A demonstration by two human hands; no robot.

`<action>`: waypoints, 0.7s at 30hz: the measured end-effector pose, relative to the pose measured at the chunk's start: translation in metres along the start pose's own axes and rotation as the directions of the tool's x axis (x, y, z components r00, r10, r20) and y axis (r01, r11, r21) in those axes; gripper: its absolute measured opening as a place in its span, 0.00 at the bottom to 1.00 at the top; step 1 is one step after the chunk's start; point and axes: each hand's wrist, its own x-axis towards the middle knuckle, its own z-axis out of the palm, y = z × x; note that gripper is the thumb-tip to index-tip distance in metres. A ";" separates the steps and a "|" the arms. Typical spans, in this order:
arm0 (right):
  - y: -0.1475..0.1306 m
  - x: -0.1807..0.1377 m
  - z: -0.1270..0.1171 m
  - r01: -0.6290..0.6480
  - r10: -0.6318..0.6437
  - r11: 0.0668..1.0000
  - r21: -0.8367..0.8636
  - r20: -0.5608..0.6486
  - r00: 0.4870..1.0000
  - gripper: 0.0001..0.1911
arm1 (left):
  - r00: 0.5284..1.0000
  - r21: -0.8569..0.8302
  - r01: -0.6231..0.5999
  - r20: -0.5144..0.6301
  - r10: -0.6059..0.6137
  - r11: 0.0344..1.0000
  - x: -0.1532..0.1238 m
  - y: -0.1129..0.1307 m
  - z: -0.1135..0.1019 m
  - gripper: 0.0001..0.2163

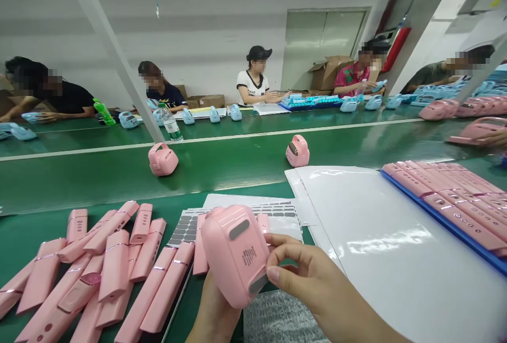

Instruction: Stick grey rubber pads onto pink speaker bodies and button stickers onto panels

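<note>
A rounded pink plastic device is tilted up before me, with small dark print on its underside. My left hand grips it from below, its fingers mostly hidden behind the device. One grey oval foot pad lies flat near the upper edge of the underside. At the lower edge is a second grey pad, with the thumb and forefinger of my right hand pinched on its end. Behind the device lies a sheet of grey oval pads, partly covered by pink pieces.
Long pink handheld pieces are heaped at left. A glossy white sheet and a blue tray of pink pieces lie at right. Bubble wrap is below my hands. Pink devices stand on the green conveyor; several co-workers sit beyond.
</note>
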 end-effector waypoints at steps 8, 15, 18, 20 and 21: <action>-0.001 -0.001 -0.001 0.006 -0.006 1.000 -0.011 0.004 1.000 0.08 | 1.000 -0.027 -0.009 -0.020 0.008 1.000 -0.003 -0.001 0.006 0.16; 0.000 -0.001 0.002 0.028 -0.029 0.999 -0.043 -0.023 0.999 0.08 | 0.998 -0.020 -0.013 -0.064 0.011 1.000 -0.006 0.002 0.011 0.20; 0.001 -0.001 0.003 0.021 -0.024 0.998 -0.055 -0.045 0.999 0.08 | 0.998 -0.009 -0.015 -0.062 0.015 1.000 -0.006 0.001 0.012 0.21; 0.002 -0.001 0.005 0.041 -0.044 0.998 -0.056 -0.052 0.998 0.07 | 0.997 0.006 -0.023 -0.071 0.023 1.000 -0.005 0.001 0.013 0.18; 0.003 -0.002 0.005 0.057 -0.060 0.997 -0.058 -0.057 0.997 0.06 | 0.997 0.009 -0.024 -0.076 0.025 1.000 -0.005 0.001 0.013 0.16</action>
